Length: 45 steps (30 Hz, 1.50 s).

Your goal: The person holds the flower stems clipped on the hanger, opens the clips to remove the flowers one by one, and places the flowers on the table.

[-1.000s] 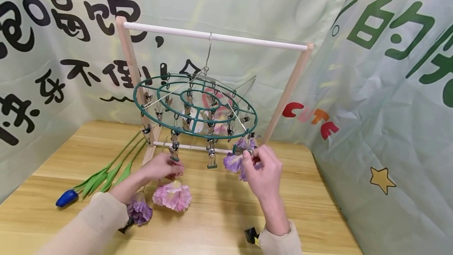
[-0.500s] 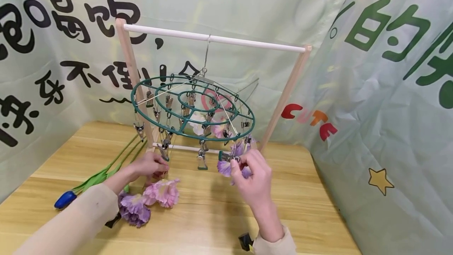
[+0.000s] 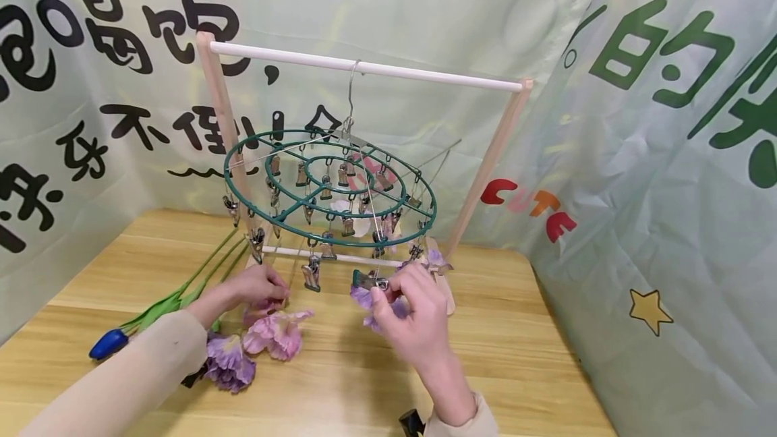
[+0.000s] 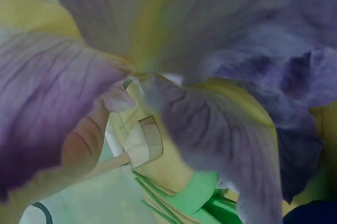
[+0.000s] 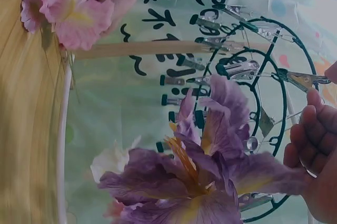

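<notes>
My right hand [image 3: 415,315] pinches a metal clip [image 3: 366,280] at the near right edge of the round green drying hanger [image 3: 364,244]. In the right wrist view the clip [image 5: 304,80] is between curled fingers and thumb. Behind the right hand hangs a purple flower [image 3: 382,305], large in front of that camera. To the left, my left hand [image 3: 262,285] grips a pink flower [image 3: 278,336], its bloom turned down near the table. A second purple flower [image 3: 229,364] sits by the left wrist, and petals [image 4: 210,113] hide most of the left wrist view.
The hanger hooks over a white rod [image 3: 388,71] on a wooden stand [image 3: 492,160]. Several more clips [image 3: 312,274] dangle from its rings. A blue tulip [image 3: 108,344] with green stems lies at the left. Pale flowers [image 3: 362,224] show behind the hanger; printed cloth [image 3: 643,174] encloses the table [image 3: 516,356].
The hanger has turned, and my right hand with the clip has moved left and slightly down. The left hand has shifted a little left, carrying the pink flower toward the purple one.
</notes>
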Tool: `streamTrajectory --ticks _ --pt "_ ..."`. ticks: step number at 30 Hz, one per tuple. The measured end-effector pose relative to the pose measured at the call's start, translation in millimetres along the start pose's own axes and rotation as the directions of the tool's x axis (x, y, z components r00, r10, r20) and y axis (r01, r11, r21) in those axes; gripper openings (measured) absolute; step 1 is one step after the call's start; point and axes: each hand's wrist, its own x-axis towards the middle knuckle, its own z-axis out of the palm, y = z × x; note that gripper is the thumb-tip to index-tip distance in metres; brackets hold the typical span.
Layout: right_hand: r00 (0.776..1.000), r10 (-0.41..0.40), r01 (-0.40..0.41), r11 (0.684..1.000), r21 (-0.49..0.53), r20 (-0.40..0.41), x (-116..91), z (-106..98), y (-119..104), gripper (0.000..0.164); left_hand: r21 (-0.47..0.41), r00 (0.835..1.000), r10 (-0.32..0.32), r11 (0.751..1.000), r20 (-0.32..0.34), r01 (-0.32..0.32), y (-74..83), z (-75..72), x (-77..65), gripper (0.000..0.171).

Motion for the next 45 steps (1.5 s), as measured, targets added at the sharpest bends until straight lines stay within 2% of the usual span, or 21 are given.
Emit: streamTrajectory --ticks 6,14,17,20,24,28,33,36,37,40,43,44,45 --pt "0.999 0.019 -0.019 1.0 0.007 0.027 -1 4 -7 0.019 0.038 0.999 0.033 0.999 0.005 -0.034 1.8 5.9 -0.6 0.013" --pt "0.999 0.026 -0.026 0.999 -0.022 0.019 -1 6 -9 0.027 0.055 0.998 0.068 0.996 -0.006 -0.067 2.7 8.8 0.1 0.011" --pt "0.999 0.034 -0.033 0.999 -0.03 0.02 -1 5 -9 0.028 0.079 0.996 0.075 0.994 -0.038 -0.072 3.4 8.5 0.0 0.011" --pt "0.999 0.043 -0.042 0.998 -0.038 0.029 -1 4 -8 0.028 0.148 0.99 0.113 0.984 -0.083 -0.1 6.5 6.6 -1.9 0.015" --pt "0.998 0.059 -0.058 0.997 -0.042 0.036 -1 2 -7 0.023 0.208 0.973 0.183 0.966 -0.142 -0.151 15.3 4.1 -4.3 0.018" --pt "0.996 0.078 -0.076 0.996 -0.044 0.033 0 -1 -4 0.02 0.19 0.952 0.242 0.96 -0.185 -0.207 27.4 2.5 -4.9 0.018" --pt "0.995 0.1 -0.1 0.994 -0.05 0.001 0 -5 -1 0.019 0.109 0.92 0.326 0.945 -0.219 -0.309 45.3 2.2 -6.6 0.021" --pt "0.993 0.108 -0.11 0.993 -0.036 -0.036 1 -7 2 0.017 0.047 0.911 0.34 0.94 -0.233 -0.338 58.2 3.9 -9.1 0.022" --pt "0.993 0.109 -0.111 0.993 -0.03 -0.049 2 -8 3 0.016 0.034 0.899 0.356 0.933 -0.254 -0.359 61.9 5.9 -9.2 0.021" --pt "0.99 0.105 -0.108 0.994 -0.027 -0.099 3 -12 8 0.011 0.037 0.837 0.423 0.898 -0.348 -0.438 73.0 15.2 -8.5 0.012" --pt "0.981 0.124 -0.13 0.991 -0.031 -0.149 4 -16 12 0.006 0.029 0.793 0.469 0.866 -0.389 -0.498 81.6 23.8 -9.4 0.007" --pt "0.977 0.137 -0.144 0.989 -0.033 -0.164 4 -17 14 0.006 0.051 0.785 0.48 0.863 -0.392 -0.503 84.9 26.0 -10.5 0.008" --pt "0.972 0.156 -0.165 0.986 -0.037 -0.177 4 -19 15 0.005 0.069 0.793 0.482 0.867 -0.372 -0.494 88.0 27.2 -12.0 0.009"
